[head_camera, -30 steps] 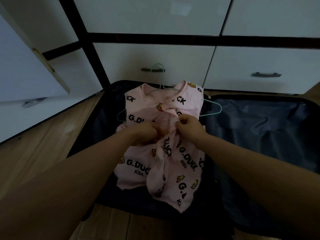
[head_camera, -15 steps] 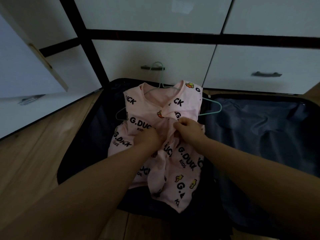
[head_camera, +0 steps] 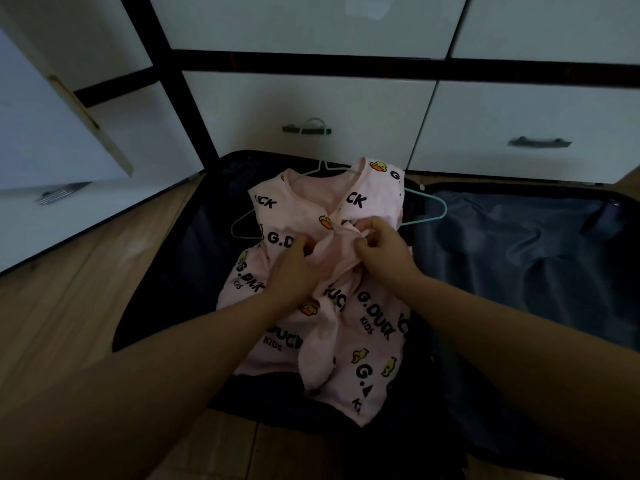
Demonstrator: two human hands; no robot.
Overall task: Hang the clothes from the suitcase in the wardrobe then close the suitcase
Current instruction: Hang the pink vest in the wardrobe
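the pink garment (head_camera: 346,306) lies in the left half of the open suitcase (head_camera: 519,265), already threaded on a green hanger (head_camera: 427,206) whose hook points away toward the wardrobe drawers (head_camera: 311,109). both hands pinch bunched fabric at its front, left hand (head_camera: 291,268) and right hand (head_camera: 381,251) side by side just below the neckline. the garment's long axis runs from the person toward the hook, and the right hand is slightly nearer the hook.

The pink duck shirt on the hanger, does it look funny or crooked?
Yes. The pink duck shirt is bunched and twisted at its middle, where the left hand and right hand grip the front. The mint hanger pokes out at both shoulders, so it sits unevenly. All of it lies on the open suitcase.
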